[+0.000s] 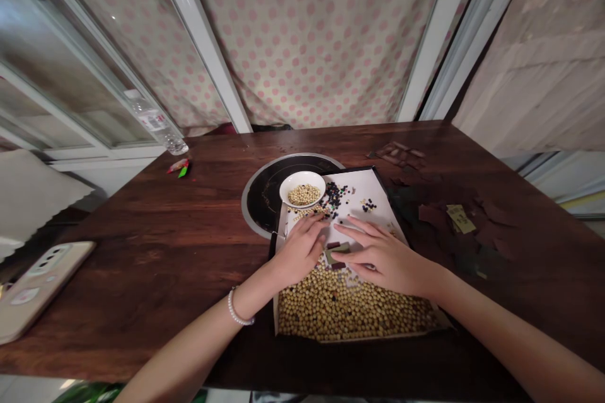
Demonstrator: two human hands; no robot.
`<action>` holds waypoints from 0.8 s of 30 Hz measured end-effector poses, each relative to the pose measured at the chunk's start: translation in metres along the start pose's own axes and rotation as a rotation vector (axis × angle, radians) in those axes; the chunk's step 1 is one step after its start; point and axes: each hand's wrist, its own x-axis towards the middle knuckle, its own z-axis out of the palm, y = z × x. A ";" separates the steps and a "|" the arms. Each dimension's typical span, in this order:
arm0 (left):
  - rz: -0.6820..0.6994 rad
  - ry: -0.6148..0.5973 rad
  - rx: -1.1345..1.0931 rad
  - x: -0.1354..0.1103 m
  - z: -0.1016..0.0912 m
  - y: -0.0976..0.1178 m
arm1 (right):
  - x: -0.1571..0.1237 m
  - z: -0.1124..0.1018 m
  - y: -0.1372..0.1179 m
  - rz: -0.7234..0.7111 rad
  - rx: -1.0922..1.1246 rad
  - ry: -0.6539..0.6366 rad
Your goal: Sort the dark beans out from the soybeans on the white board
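My left hand, with a pearl bracelet at its wrist, reaches over the left side of a shallow, white-lined tray. Its fingers stretch forward beside small yellow round beads, thumb apart. My right hand hovers across the tray with fingers spread, some above a small green-and-brown flat piece. Yellow beads fill the near part of the tray. Dark beads lie loose at its far side. A white bowl of yellow beads stands at the far left corner. Neither hand visibly holds anything.
A black round plate is set in the wooden table under the bowl. A plastic bottle and a red-green wrapper are at the back left, a phone at the left. Dark scraps with a yellow label lie right.
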 end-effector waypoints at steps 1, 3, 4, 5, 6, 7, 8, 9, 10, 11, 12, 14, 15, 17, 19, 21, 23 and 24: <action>-0.003 -0.002 0.001 0.000 0.000 0.000 | 0.000 0.000 0.000 0.005 0.000 -0.001; -0.008 -0.005 0.001 0.000 0.000 0.001 | 0.001 0.001 0.001 0.023 -0.008 0.009; -0.009 -0.004 0.000 0.000 0.000 0.001 | 0.001 0.001 0.001 0.030 -0.010 0.014; -0.010 -0.001 0.000 0.000 0.000 0.001 | 0.001 0.001 0.001 0.031 -0.008 0.014; -0.010 0.002 0.000 0.000 0.000 0.001 | 0.001 0.001 0.001 0.025 0.000 0.008; -0.007 0.002 0.001 0.000 0.000 0.000 | 0.001 0.001 0.001 0.014 0.011 -0.003; -0.004 0.001 0.002 0.000 0.000 0.000 | 0.001 0.000 0.001 0.004 0.022 -0.017; 0.000 0.000 0.005 0.000 0.000 0.000 | 0.002 0.000 0.000 0.000 0.029 -0.026; 0.003 -0.001 0.007 0.000 0.001 0.000 | 0.002 0.000 0.000 0.000 0.029 -0.029; 0.004 -0.002 0.009 0.000 0.001 0.000 | 0.002 0.001 0.000 0.007 0.023 -0.023; 0.004 -0.001 0.011 0.001 0.000 0.001 | 0.002 0.001 0.000 0.018 0.012 -0.009; -0.002 0.000 0.013 0.001 0.000 0.001 | 0.002 0.002 0.002 0.030 -0.012 0.019; -0.006 -0.004 0.014 0.001 0.000 0.001 | 0.002 0.002 0.002 0.029 -0.021 0.026; -0.013 -0.016 0.015 0.001 -0.001 0.002 | 0.001 0.002 0.004 0.022 -0.031 0.030; -0.018 -0.022 0.016 0.000 -0.001 0.002 | 0.001 0.002 0.005 0.023 -0.039 0.033; -0.017 -0.018 0.017 0.000 0.000 0.001 | 0.000 0.003 0.004 0.035 -0.050 0.046; -0.013 -0.009 0.016 0.000 0.000 0.001 | 0.001 0.005 0.004 0.044 -0.058 0.048; -0.011 -0.006 0.016 0.000 0.001 0.001 | 0.001 0.006 0.004 0.048 -0.060 0.050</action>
